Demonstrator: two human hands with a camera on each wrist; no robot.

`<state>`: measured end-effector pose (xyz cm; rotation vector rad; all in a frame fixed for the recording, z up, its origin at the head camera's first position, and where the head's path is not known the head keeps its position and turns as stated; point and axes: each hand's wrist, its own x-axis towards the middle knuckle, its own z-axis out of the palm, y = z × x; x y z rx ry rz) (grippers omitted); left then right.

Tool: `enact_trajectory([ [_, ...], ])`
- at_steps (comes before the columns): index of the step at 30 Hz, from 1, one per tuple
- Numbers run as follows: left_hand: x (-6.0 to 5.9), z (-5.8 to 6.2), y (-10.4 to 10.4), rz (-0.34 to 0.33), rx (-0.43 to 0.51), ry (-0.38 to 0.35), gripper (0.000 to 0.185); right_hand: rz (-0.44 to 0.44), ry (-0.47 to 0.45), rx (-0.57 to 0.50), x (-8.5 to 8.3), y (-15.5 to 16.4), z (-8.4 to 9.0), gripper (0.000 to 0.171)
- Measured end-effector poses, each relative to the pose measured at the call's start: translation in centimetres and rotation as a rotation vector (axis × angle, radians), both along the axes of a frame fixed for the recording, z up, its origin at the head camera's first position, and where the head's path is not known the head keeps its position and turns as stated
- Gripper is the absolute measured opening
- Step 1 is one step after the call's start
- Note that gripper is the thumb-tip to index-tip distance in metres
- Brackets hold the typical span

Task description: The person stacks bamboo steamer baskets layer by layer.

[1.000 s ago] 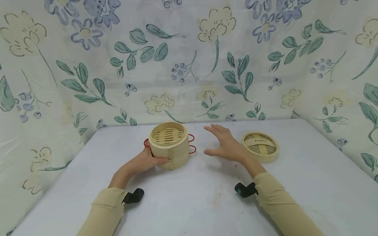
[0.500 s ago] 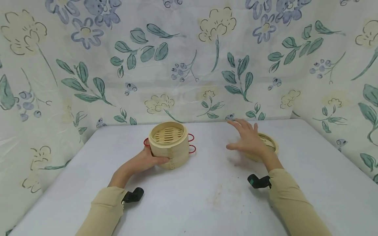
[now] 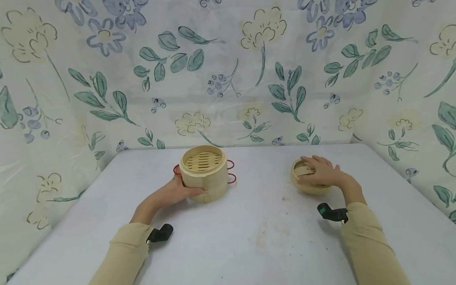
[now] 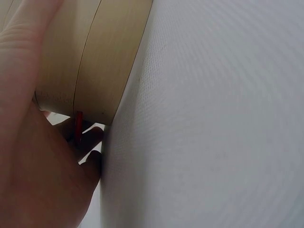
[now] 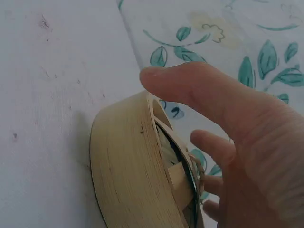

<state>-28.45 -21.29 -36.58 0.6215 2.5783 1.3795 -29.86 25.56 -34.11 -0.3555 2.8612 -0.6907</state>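
Your left hand [image 3: 178, 192] clasps the open bamboo steamer [image 3: 204, 173] at 11 o'clock on the desk [image 3: 249, 237]; your right hand [image 3: 320, 172] lies spread on the lid [image 3: 306, 187] at 1 o'clock, thumb at its rim; gripped loosely, the lid could slip or tilt.

On the table [image 3: 249, 237] I see the steamer basket [image 3: 204, 173] standing left of centre, toward the far edge, with my left hand [image 3: 173, 192] against its near left side. The lid [image 3: 309, 182] lies well apart to the right of it, under my right hand [image 3: 322, 172], and the patterned cloth [image 3: 228, 79] hangs behind both.
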Motion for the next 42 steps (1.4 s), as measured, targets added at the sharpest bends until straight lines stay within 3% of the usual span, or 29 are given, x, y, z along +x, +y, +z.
enact_trajectory([
  [10,-0.1,0.0,0.0,0.001,-0.002,-0.011,0.094,-0.016,-0.135,-0.039,0.2,2.5,-0.5,0.106],
  [18,-0.1,0.2,0.0,0.004,-0.003,-0.007,0.096,-0.025,-0.253,-0.184,0.5,3.5,-0.6,0.111],
  [31,-0.1,0.0,0.0,0.005,0.015,-0.001,0.095,-0.026,-0.199,-0.194,0.6,3.0,-0.5,0.105],
  [42,0.0,-0.1,-0.1,0.026,0.007,-0.020,0.093,-0.086,-0.045,-0.258,0.2,2.1,-0.8,0.093],
])
